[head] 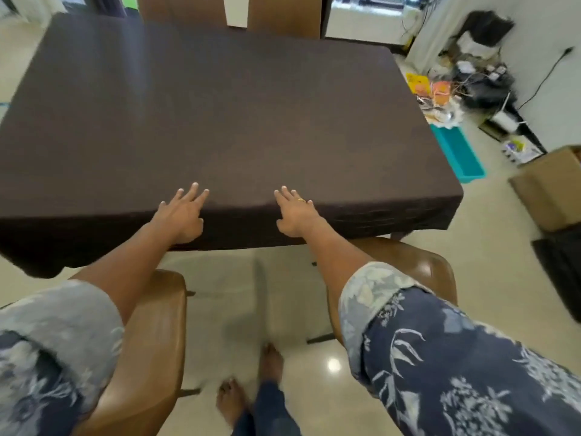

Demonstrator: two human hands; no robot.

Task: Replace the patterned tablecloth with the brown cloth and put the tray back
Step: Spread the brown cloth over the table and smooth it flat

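Two hands lie flat at the surface's near edge, left hand [181,214] and right hand [295,212], fingers straight and spread, each grip wide, pressing the brown cloth [204,114], which covers the whole surface and drapes over its edges.

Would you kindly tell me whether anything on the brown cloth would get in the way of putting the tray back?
Nothing visible does. Only the left hand and right hand rest flat on the near edge of the brown cloth; the tray itself is not in view.
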